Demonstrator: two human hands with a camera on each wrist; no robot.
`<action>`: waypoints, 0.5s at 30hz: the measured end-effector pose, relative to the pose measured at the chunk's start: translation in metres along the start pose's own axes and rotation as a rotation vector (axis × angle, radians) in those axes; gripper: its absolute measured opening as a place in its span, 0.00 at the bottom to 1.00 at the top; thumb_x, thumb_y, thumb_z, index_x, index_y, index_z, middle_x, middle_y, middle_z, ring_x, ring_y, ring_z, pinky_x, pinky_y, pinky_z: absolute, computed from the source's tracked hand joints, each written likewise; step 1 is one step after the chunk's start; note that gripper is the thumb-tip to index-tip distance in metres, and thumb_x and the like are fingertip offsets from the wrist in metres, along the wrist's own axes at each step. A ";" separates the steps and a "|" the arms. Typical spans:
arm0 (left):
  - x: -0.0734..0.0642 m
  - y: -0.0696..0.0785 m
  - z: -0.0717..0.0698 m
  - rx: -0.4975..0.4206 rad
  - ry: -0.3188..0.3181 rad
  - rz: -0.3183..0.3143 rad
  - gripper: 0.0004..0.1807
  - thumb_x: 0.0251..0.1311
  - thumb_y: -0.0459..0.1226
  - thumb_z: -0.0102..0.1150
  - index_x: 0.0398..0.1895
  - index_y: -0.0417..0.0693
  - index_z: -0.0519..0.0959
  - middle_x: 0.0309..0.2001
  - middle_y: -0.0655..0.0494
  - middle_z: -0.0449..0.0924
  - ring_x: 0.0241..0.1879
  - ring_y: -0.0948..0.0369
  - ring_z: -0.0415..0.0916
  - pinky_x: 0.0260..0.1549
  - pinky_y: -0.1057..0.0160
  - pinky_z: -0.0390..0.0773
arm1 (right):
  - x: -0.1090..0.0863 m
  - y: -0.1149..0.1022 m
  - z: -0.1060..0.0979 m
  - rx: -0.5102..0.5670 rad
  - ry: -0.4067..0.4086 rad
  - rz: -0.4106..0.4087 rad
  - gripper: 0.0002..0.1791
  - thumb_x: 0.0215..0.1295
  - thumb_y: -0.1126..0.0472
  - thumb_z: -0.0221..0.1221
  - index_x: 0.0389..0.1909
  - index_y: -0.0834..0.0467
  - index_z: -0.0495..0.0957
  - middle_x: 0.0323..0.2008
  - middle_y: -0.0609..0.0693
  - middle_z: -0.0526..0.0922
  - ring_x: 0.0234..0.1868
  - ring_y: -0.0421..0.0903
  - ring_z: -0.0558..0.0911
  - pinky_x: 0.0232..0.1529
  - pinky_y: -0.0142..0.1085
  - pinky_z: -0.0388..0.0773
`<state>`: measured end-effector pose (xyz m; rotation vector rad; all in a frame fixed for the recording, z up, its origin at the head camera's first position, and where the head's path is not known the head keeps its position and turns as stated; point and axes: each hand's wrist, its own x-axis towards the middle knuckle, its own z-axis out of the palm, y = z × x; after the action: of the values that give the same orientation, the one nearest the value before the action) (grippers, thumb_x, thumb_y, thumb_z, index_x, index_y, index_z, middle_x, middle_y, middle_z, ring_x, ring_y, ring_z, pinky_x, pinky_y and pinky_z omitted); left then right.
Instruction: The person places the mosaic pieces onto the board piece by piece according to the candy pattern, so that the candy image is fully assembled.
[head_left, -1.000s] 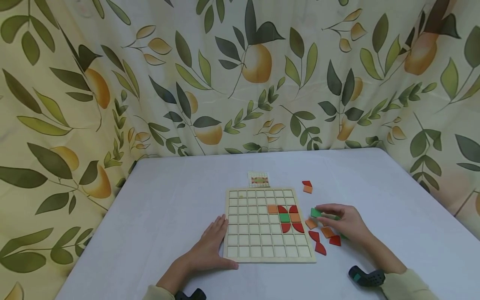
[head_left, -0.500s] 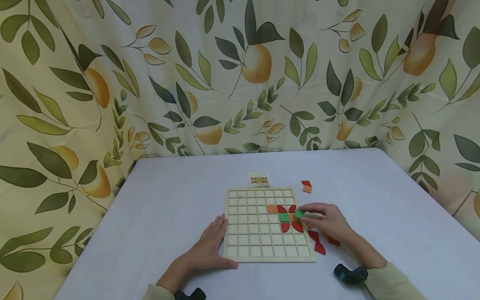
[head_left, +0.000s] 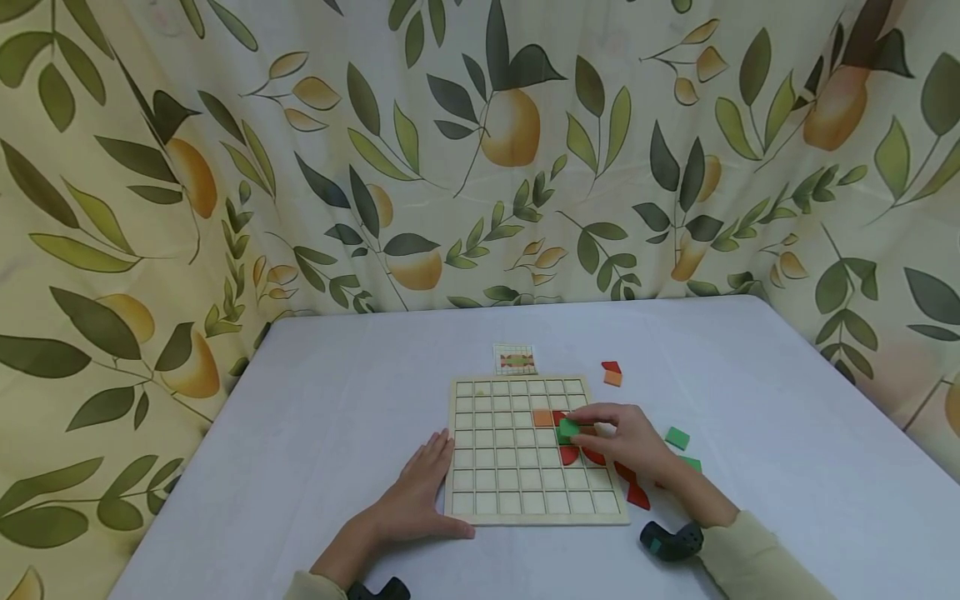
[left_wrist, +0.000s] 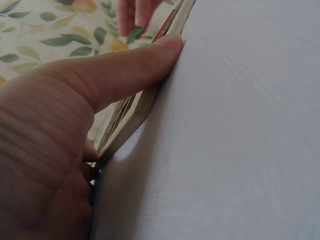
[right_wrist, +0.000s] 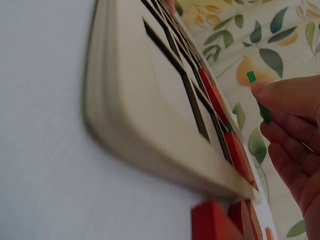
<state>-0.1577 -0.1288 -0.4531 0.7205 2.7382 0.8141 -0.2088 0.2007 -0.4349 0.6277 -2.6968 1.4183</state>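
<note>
A pale wooden grid board (head_left: 510,482) lies on the table, with red curved pieces, orange squares and a green square set in cells on its right half. My right hand (head_left: 626,437) pinches a green square tile (right_wrist: 259,97) between thumb and fingers, raised over those filled cells and partly covering them. Along the board's left edge rests my left hand (head_left: 423,492), its fingers extended and its thumb (left_wrist: 135,65) laid along the near left corner. In the right wrist view, the held tile is seen edge-on, apart from the board.
Right of the board lie loose green squares (head_left: 677,437) and red pieces (head_left: 638,497), some hidden under the right arm. A red and an orange piece (head_left: 612,378) sit farther back. A small pattern card (head_left: 514,360) lies behind the board. A leaf-printed curtain (head_left: 450,208) hangs beyond the table.
My right hand has carried the green square tile leftward from the loose pieces to above the board, uncovering green squares on the table. The left hand stays at the board's edge.
</note>
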 end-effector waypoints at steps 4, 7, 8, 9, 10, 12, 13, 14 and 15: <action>0.000 -0.001 0.001 -0.001 0.002 0.004 0.68 0.35 0.69 0.61 0.71 0.36 0.44 0.72 0.45 0.38 0.70 0.55 0.31 0.65 0.51 0.39 | 0.006 -0.002 0.006 0.004 -0.018 -0.021 0.19 0.52 0.55 0.67 0.46 0.56 0.81 0.42 0.45 0.82 0.47 0.46 0.77 0.50 0.51 0.71; 0.000 -0.001 0.001 0.000 0.002 0.003 0.68 0.34 0.69 0.61 0.70 0.36 0.44 0.72 0.45 0.38 0.70 0.55 0.31 0.65 0.51 0.39 | 0.009 -0.004 0.010 0.020 -0.034 -0.034 0.19 0.52 0.56 0.67 0.45 0.57 0.82 0.42 0.46 0.82 0.45 0.45 0.78 0.49 0.46 0.74; 0.000 -0.001 0.001 0.001 0.002 0.003 0.68 0.34 0.69 0.61 0.70 0.36 0.44 0.72 0.45 0.37 0.70 0.55 0.30 0.65 0.51 0.39 | 0.010 -0.004 0.011 0.030 -0.039 -0.037 0.18 0.52 0.56 0.67 0.45 0.57 0.82 0.42 0.46 0.82 0.44 0.44 0.79 0.48 0.45 0.74; 0.000 -0.001 0.001 0.000 0.001 0.002 0.68 0.34 0.70 0.61 0.71 0.36 0.44 0.72 0.46 0.37 0.70 0.55 0.30 0.65 0.51 0.39 | 0.010 -0.005 0.012 0.042 -0.045 -0.034 0.18 0.52 0.56 0.67 0.45 0.57 0.82 0.42 0.46 0.82 0.44 0.44 0.79 0.47 0.43 0.75; 0.000 -0.001 0.001 0.002 0.002 0.002 0.68 0.34 0.70 0.61 0.71 0.36 0.44 0.72 0.46 0.37 0.70 0.55 0.30 0.65 0.51 0.39 | 0.011 -0.005 0.013 0.055 -0.050 -0.030 0.18 0.52 0.56 0.67 0.45 0.57 0.82 0.41 0.47 0.82 0.44 0.44 0.79 0.47 0.41 0.76; 0.000 -0.001 0.001 0.000 0.000 0.001 0.68 0.34 0.70 0.61 0.71 0.36 0.43 0.72 0.46 0.37 0.70 0.55 0.30 0.65 0.51 0.38 | 0.012 -0.005 0.015 0.072 -0.062 -0.022 0.18 0.52 0.56 0.67 0.45 0.58 0.82 0.42 0.47 0.82 0.43 0.45 0.79 0.45 0.38 0.77; 0.000 -0.001 0.001 -0.001 0.001 0.001 0.68 0.34 0.70 0.61 0.71 0.37 0.43 0.72 0.46 0.37 0.70 0.55 0.30 0.65 0.51 0.38 | 0.013 -0.006 0.016 0.082 -0.067 -0.022 0.19 0.52 0.56 0.67 0.45 0.58 0.81 0.42 0.48 0.82 0.43 0.45 0.79 0.44 0.37 0.77; 0.000 -0.001 0.001 0.000 0.001 0.004 0.68 0.35 0.69 0.61 0.71 0.37 0.43 0.72 0.46 0.37 0.70 0.56 0.30 0.65 0.51 0.38 | 0.014 -0.006 0.017 0.086 -0.071 -0.019 0.19 0.52 0.56 0.67 0.45 0.58 0.81 0.42 0.48 0.82 0.44 0.46 0.79 0.44 0.37 0.77; 0.000 -0.001 0.001 0.000 0.003 0.006 0.68 0.35 0.69 0.61 0.71 0.37 0.43 0.72 0.46 0.37 0.70 0.55 0.30 0.65 0.51 0.38 | 0.014 -0.006 0.017 0.090 -0.077 -0.017 0.19 0.53 0.56 0.67 0.46 0.58 0.81 0.42 0.49 0.82 0.44 0.46 0.79 0.44 0.36 0.77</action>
<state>-0.1577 -0.1295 -0.4549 0.7283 2.7398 0.8171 -0.2170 0.1791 -0.4375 0.7239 -2.6902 1.5509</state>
